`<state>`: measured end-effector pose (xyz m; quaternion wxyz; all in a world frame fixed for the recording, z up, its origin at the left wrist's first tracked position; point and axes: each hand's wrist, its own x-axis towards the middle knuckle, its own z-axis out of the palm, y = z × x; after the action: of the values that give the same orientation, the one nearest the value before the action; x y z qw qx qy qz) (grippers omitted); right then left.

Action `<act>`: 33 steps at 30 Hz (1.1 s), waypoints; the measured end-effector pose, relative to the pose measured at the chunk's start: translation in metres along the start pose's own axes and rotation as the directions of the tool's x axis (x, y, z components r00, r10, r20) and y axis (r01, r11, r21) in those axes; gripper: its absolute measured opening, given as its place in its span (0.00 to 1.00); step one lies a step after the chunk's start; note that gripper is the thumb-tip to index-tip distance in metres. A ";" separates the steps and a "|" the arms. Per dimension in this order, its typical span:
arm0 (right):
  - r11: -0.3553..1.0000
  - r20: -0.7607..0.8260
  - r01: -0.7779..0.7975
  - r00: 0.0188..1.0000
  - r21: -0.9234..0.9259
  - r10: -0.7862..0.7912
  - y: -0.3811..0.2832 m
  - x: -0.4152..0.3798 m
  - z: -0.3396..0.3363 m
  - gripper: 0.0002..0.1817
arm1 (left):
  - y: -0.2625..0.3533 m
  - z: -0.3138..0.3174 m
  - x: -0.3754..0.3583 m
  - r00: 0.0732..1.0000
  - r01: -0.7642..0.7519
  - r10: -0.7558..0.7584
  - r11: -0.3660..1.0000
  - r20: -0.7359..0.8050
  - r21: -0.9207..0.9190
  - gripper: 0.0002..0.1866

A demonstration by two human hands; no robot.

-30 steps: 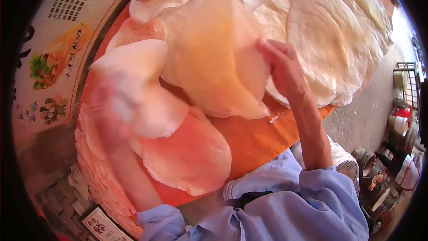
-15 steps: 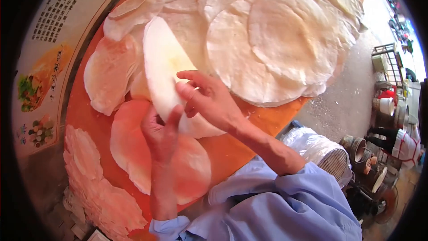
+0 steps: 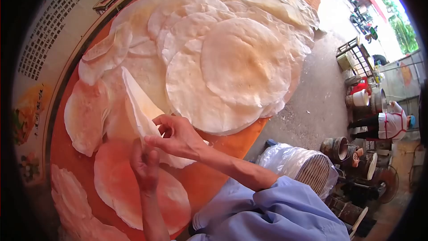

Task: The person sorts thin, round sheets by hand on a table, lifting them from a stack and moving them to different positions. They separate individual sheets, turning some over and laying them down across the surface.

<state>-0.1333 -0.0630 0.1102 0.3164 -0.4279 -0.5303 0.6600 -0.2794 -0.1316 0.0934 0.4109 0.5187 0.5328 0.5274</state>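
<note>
A thin pale pancake (image 3: pixel 141 101), folded over, stands tilted between my hands above the orange table. My right hand (image 3: pixel 180 137) pinches its near edge with thumb and fingers. Just below, my left hand (image 3: pixel 145 166) is closed around the lower end of the fold; part of its grip is hidden. Beneath my left hand lies a folded half-round pancake (image 3: pixel 167 192). Another folded pancake (image 3: pixel 87 116) rests at the left, and a wide pile of round pancakes (image 3: pixel 245 62) spreads beyond my hands.
Shredded-looking pancake scraps (image 3: pixel 76 205) lie at the lower left. A printed board (image 3: pixel 58 53) borders the table's left side. To the right stand a plastic-wrapped basket (image 3: pixel 316 172), pots and a black rack (image 3: pixel 354 58). A person in an apron (image 3: pixel 392 125) is farther off.
The view has shifted, so the table sits lower and further left. My right hand has gone from loosely curled over the pancake to pinching its edge, and the pancake is folded more upright.
</note>
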 end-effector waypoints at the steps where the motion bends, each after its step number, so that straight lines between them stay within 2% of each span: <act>1: 0.999 0.016 -0.038 0.999 0.033 0.038 0.002 0.001 -0.002 0.22 | 0.006 0.008 0.000 0.999 0.021 -0.020 0.999 -0.025 0.030 0.12; 3: 0.997 0.035 -0.016 0.999 0.070 0.014 0.007 0.000 -0.001 0.19 | 0.008 0.012 -0.001 0.994 0.099 -0.095 0.993 -0.058 0.069 0.11; 5: 0.997 0.109 0.003 0.994 0.078 -0.012 0.022 0.004 -0.002 0.18 | 0.003 0.001 -0.010 0.975 0.213 -0.206 0.972 -0.078 0.096 0.16; 6: 0.993 0.076 -0.033 0.997 0.118 0.024 0.015 0.003 -0.002 0.15 | 0.002 0.000 -0.011 0.973 0.197 -0.195 0.980 -0.122 0.003 0.16; 8: 0.988 -0.037 0.148 0.988 -0.039 -0.149 0.011 -0.002 0.003 0.13 | -0.001 0.003 -0.011 0.962 0.146 -0.184 0.971 -0.204 -0.188 0.16; 10: 0.916 -0.154 0.334 0.916 -0.221 -0.371 0.017 -0.006 0.018 0.10 | -0.004 0.009 -0.010 0.957 0.161 -0.176 0.983 -0.232 -0.082 0.16; 11: 0.920 -0.102 0.298 0.938 -0.255 -0.332 0.020 -0.006 0.016 0.10 | -0.005 0.010 -0.012 0.954 0.172 -0.173 0.985 -0.247 -0.025 0.16; 13: 0.916 -0.002 0.227 0.970 -0.331 -0.242 0.016 -0.005 0.003 0.10 | -0.004 0.003 -0.019 0.926 0.199 -0.249 0.961 -0.285 -0.193 0.15; 14: 0.962 0.003 0.134 0.991 -0.240 -0.137 0.008 -0.011 -0.007 0.10 | -0.004 -0.004 -0.020 0.911 0.202 -0.285 0.938 -0.297 -0.281 0.15; 15: 0.987 0.061 -0.042 0.998 0.154 0.033 -0.016 -0.026 -0.023 0.10 | -0.010 -0.025 -0.020 0.982 0.061 -0.121 0.929 -0.146 -0.364 0.16; 16: 0.966 -0.017 0.142 0.990 0.215 -0.141 -0.007 -0.028 -0.036 0.10 | -0.020 -0.058 -0.021 0.998 -0.065 0.067 0.884 -0.012 -0.463 0.18; 17: 0.943 -0.004 -0.025 1.000 0.331 0.028 -0.036 -0.044 -0.057 0.11 | -0.016 -0.071 -0.030 0.997 -0.068 0.042 0.858 -0.064 -0.510 0.20; 18: 0.924 -0.014 -0.029 0.999 0.382 0.037 -0.042 -0.050 -0.079 0.11 | -0.011 -0.083 -0.040 0.993 -0.078 0.016 0.828 -0.115 -0.555 0.22; 19: 0.915 -0.041 -0.056 0.996 0.399 0.078 -0.045 -0.056 -0.104 0.11 | 0.000 -0.089 -0.052 0.920 0.015 -0.230 0.829 -0.317 -0.559 0.24; 21: 0.882 -0.100 -0.070 0.986 0.465 0.130 -0.044 -0.063 -0.154 0.09 | -0.016 -0.128 -0.078 0.846 0.023 -0.264 0.886 -0.464 -0.463 0.27; 22: 0.895 -0.194 -0.029 0.973 0.445 0.128 -0.050 -0.068 -0.174 0.09 | -0.013 -0.137 -0.090 0.780 0.083 -0.264 0.943 -0.568 -0.323 0.28; 23: 0.939 -0.229 0.016 0.971 0.343 0.067 -0.048 -0.069 -0.206 0.09 | -0.020 -0.151 -0.112 0.808 0.106 -0.156 0.987 -0.569 -0.119 0.29; 24: 0.958 -0.239 0.022 0.970 0.285 0.048 -0.052 -0.069 -0.238 0.10 | -0.016 -0.150 -0.120 0.778 0.131 -0.145 0.989 -0.611 -0.067 0.29; 25: 0.970 -0.214 0.009 0.976 0.244 0.045 -0.061 -0.068 -0.269 0.10 | -0.007 -0.142 -0.121 0.753 0.140 -0.153 0.988 -0.640 -0.072 0.29; 26: 0.981 -0.252 0.040 0.968 0.191 0.009 -0.070 -0.065 -0.300 0.10 | 0.002 -0.131 -0.119 0.718 0.145 -0.159 0.986 -0.678 -0.078 0.29; 28: 0.996 -0.269 0.079 0.959 -0.032 -0.084 -0.091 -0.054 -0.373 0.12 | 0.019 -0.107 -0.110 0.683 0.155 -0.157 0.986 -0.713 -0.068 0.29; 29: 0.973 -0.300 0.078 0.943 -0.217 -0.142 -0.108 -0.050 -0.409 0.13 | 0.027 -0.094 -0.103 0.669 0.159 -0.151 0.986 -0.728 -0.059 0.29; 32: 0.851 -0.400 0.048 0.867 -0.524 -0.295 -0.146 -0.018 -0.534 0.12 | 0.045 -0.039 -0.072 0.651 0.164 -0.132 0.986 -0.748 -0.031 0.30; 33: 0.785 -0.473 -0.067 0.828 -0.616 -0.301 -0.166 -0.005 -0.570 0.13 | 0.051 -0.012 -0.059 0.646 0.167 -0.130 0.986 -0.753 -0.026 0.30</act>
<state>0.3757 0.2165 0.2318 0.3416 -0.6412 -0.6271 0.2810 -0.2779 -0.1962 0.1387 0.1840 0.2184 0.7073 0.6466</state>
